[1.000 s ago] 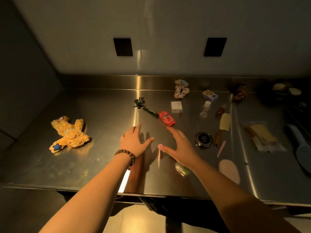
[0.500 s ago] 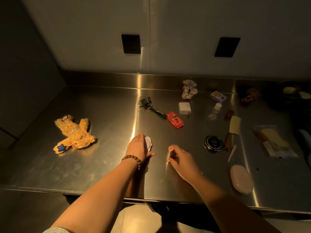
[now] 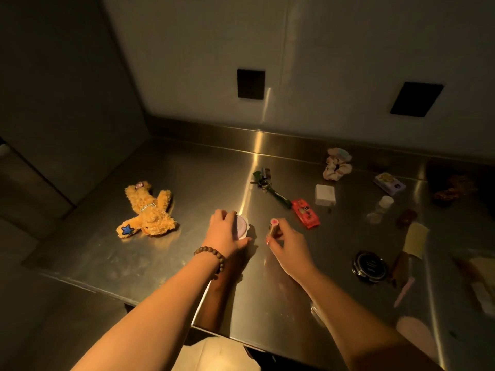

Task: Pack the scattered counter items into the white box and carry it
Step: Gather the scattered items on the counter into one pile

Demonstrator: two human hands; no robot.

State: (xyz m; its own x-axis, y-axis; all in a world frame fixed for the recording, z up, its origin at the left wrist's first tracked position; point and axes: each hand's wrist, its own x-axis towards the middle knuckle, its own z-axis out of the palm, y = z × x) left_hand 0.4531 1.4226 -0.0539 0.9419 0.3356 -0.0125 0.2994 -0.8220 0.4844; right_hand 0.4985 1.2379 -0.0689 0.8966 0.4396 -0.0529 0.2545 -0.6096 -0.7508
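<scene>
Left hand: my left hand [image 3: 223, 232] curls over a small round pink-lidded jar [image 3: 242, 226], fingers round its far side, thumb near its base; gripped from above so it lifts straight off the tabletop [image 3: 171, 266].
Right hand: my right hand [image 3: 288, 247] pinches a slim tube with a pink end [image 3: 273, 228], held upright by its lower half, so the two small things go in one trip.
White box: not clearly in view. A pale shape [image 3: 214, 354] shows below the tabletop's near edge; I cannot tell whether that is it.
Left to pack: orange plush toy [image 3: 147, 210] well to the left; green keychain [image 3: 270, 187] and red packet [image 3: 305, 216] just beyond my hands; white block [image 3: 325, 195], scrunchie [image 3: 337, 167] and purple card box [image 3: 389, 184] further back; black round tin [image 3: 369, 266] to the right.
Progress, my guess: early, most things lie loose.
Risk: the steel looks slick; the tube could slip from a pinch.
</scene>
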